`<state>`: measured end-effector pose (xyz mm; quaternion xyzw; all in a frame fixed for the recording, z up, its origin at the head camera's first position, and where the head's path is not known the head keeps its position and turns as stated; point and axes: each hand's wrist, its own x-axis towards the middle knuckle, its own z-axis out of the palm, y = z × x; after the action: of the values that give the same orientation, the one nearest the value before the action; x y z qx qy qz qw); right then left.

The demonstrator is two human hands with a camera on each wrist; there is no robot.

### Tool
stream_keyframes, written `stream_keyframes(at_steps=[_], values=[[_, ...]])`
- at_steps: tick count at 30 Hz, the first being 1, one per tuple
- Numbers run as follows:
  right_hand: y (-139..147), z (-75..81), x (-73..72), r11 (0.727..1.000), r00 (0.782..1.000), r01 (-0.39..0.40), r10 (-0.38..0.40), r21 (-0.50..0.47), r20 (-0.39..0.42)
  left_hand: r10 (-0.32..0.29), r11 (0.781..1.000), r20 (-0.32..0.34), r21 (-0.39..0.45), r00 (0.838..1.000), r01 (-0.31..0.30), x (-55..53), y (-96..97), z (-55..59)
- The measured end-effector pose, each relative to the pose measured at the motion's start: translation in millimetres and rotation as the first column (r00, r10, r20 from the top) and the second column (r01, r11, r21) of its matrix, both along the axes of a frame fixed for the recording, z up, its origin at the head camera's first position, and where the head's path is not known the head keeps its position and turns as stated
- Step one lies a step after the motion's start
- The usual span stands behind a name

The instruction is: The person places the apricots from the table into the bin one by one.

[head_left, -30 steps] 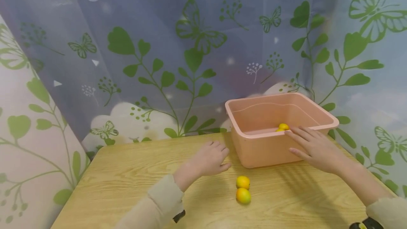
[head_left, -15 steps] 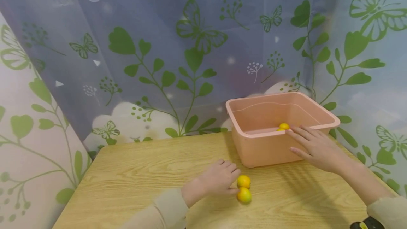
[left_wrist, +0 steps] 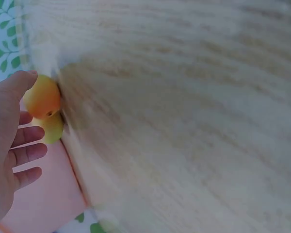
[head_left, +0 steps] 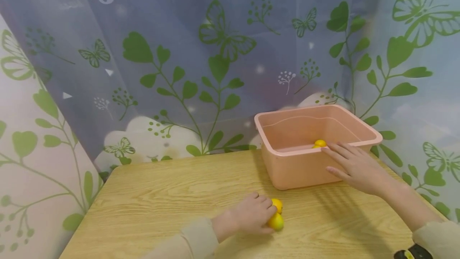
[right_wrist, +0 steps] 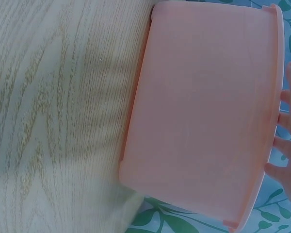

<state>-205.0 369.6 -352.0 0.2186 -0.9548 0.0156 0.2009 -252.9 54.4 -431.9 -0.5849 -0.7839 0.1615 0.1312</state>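
Two small yellow-orange fruits touch on the table, one behind the other. My left hand (head_left: 249, 214) is at the near fruit (head_left: 276, 223); its thumb and index finger lie on either side. That fruit (left_wrist: 42, 96) sits between thumb and index in the left wrist view, the other fingers loosely bent beside it. The far fruit (head_left: 277, 204) is partly covered by my fingers. My right hand (head_left: 359, 168) rests its fairly straight fingers on the front rim of a pink plastic bin (head_left: 298, 171). In the right wrist view, the fingertips touch the rim of the bin (right_wrist: 203, 111).
Inside the bin lie a few yellow fruits (head_left: 319, 144), partly hidden by the rim and right hand. The bin stands at the back right of the wood-grain table (head_left: 161, 195). A curtain (head_left: 172, 91) printed with leaves and butterflies hangs behind the table.
My left hand has come down and toward me, to the right, from above the table to the near fruit. My right hand, the bin and the fruits have stayed in place.
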Motion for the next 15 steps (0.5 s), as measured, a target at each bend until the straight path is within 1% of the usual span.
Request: stream_keyframes(at_steps=[5, 11, 15], values=[[-0.5, -0.8, 0.3, 1.0, 1.0, 0.002, -0.002, -0.015, 0.008, 0.013, 1.0, 0.011, 0.005, 1.0, -0.013, 2.5, 1.5, -6.2], [-0.7, -1.1, 0.3, 1.0, 1.0, 0.003, -0.003, -0.012, 0.001, -0.008, 1.0, 0.024, 0.015, 1.0, 0.007, 2.8, 2.8, -11.0], [0.7, -1.9, 0.1, 1.0, 1.0, 0.011, -0.011, -0.001, -0.002, -0.01, 1.0, 0.038, 0.017, 0.999, 0.009, 2.8, 3.6, -12.8]])
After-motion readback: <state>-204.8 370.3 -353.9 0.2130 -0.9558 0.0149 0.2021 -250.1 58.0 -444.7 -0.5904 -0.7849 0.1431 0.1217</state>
